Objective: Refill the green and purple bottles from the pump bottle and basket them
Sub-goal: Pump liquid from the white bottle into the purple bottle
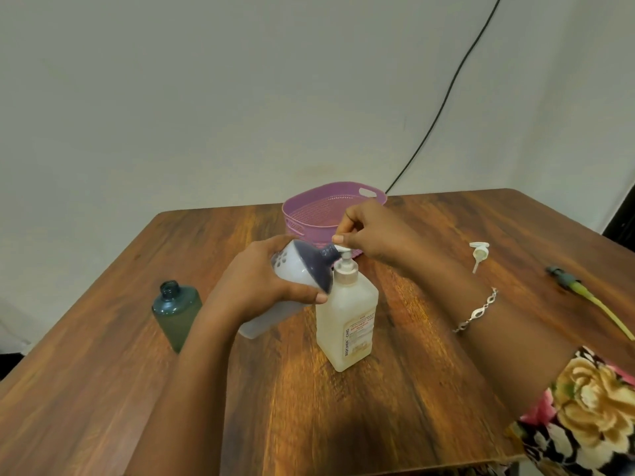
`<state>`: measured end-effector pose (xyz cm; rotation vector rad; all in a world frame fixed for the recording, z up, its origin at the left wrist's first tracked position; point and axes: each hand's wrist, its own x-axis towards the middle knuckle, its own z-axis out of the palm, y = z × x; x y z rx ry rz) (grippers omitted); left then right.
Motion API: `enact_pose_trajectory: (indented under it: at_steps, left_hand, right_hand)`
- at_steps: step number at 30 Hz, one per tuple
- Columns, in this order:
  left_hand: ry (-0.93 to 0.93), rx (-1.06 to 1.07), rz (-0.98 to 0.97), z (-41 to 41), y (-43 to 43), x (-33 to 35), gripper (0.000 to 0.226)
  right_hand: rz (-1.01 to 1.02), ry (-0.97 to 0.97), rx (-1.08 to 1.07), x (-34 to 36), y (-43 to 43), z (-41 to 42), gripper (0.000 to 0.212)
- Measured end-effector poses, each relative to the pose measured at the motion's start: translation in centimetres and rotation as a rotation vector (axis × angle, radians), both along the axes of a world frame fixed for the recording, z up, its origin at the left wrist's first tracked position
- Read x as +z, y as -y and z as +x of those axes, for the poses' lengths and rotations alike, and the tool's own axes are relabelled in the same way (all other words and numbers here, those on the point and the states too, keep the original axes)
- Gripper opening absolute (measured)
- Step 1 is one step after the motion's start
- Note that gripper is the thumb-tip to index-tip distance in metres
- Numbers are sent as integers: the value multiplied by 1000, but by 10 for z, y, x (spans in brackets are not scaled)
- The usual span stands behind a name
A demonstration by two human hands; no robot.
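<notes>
My left hand (275, 280) grips the purple bottle (309, 266), which is tilted with its open neck against the nozzle of the pump bottle (347, 317). The pump bottle stands upright mid-table, pale liquid inside. My right hand (367, 231) sits on top of the pump head, fingers curled over it. The green bottle (177, 312) stands open and capless at the left. A purple basket (319, 211) sits behind the hands at the table's far edge.
A white pump cap (478, 254) lies on the wooden table (429, 389) at the right. Further right lies a dark green cap with a yellow-green tube (577, 286). A black cable (446, 94) runs down the wall behind the basket.
</notes>
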<state>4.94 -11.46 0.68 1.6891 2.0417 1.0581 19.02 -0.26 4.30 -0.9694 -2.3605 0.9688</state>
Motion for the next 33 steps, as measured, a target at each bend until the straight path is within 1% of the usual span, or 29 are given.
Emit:
enact_pose_trajectory:
  at_steps: [4, 8, 10, 12, 14, 16, 18, 20, 21, 23, 25, 27, 31, 33]
  left_hand:
    - [25, -12, -16, 2, 1, -7, 66]
    - [68, -9, -3, 1, 1, 5, 66]
    - [35, -7, -6, 0, -1, 9, 73]
    - [-4, 4, -19, -2, -2, 10, 83]
    - [7, 8, -36, -1, -1, 7, 88]
    - [41, 13, -40, 2, 2, 1, 84]
    - [60, 11, -35, 5, 2, -3, 69]
    - [73, 0, -25, 5, 3, -4, 55]
    - [85, -3, -21, 6, 3, -2, 54]
    - [101, -3, -9, 4, 4, 4, 61]
    - [78, -7, -5, 4, 4, 10, 65]
    - [52, -1, 2, 4, 3, 11, 62]
    - [69, 14, -11, 8, 4, 3, 64]
    - [80, 12, -17, 9, 6, -1, 59]
  right_hand:
    - [3, -21, -11, -9, 0, 1, 22]
    - [14, -66, -42, 2, 2, -1, 22]
    - [-18, -69, -33, 7, 1, -2, 23]
    - [18, -38, -38, 4, 0, -3, 24]
    - [56, -53, -62, -7, 2, -5, 24]
    - [77, -83, -87, -17, 3, -6, 26]
    - [96, -95, -103, -22, 4, -6, 24]
    - [88, -170, -116, -26, 5, -6, 20]
    - [71, -227, -130, -26, 6, -5, 17]
    - [23, -289, -141, -20, 7, -4, 15]
    - [-25, -259, -111, -10, 6, -2, 19]
    - [-26, -238, -92, -10, 4, 0, 21]
    - [-8, -248, -114, -25, 3, -2, 17]
    - [6, -225, -118, -30, 3, -3, 16]
